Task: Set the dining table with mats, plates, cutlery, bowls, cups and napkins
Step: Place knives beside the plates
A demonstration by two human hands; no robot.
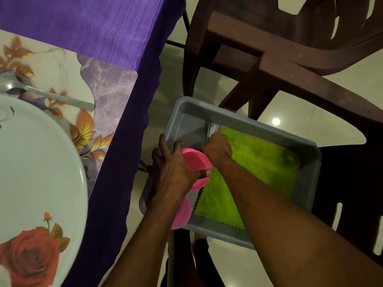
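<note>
Left hand (174, 170) gripped the upper pink bowl (199, 162), fingers curled over its rim, thumb on the near side. Right hand (217, 148) reached beyond it; its fingers were hidden, grip unclear. Advice: lift the bowl straight up, clear of the second bowl (182, 216) beneath the wrist. Grey tub (308, 183) held both bowls, a green cloth (259, 168) and cutlery (208, 129) just past the fingers.

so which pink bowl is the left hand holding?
The upper pink bowl, next to the right hand. The left hand grips its rim; the lower pink bowl lies untouched under the left forearm.
</note>
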